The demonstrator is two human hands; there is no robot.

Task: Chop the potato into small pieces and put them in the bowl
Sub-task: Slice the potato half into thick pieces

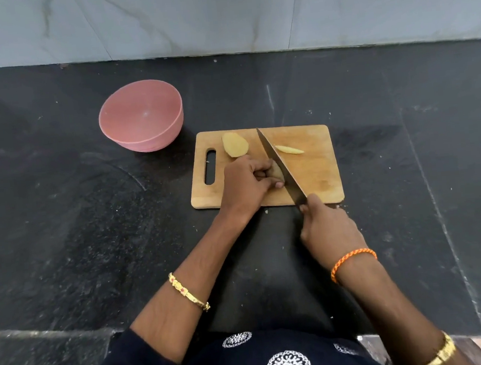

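Potato piece [276, 171] sits on the cutting board [314, 176], gripped by the left hand [246, 183]. Right hand [329, 228] clasps the knife [281, 165], blade apparently touching it.

This is a home kitchen. A dark speckled stone countertop [63, 227] runs up against a wall of pale marble-patterned tiles [218, 12]. On it sit a wooden cutting board [317, 172] with a cut potato half [235, 144], a kitchen knife [280, 165] and a pink plastic bowl [141, 115].
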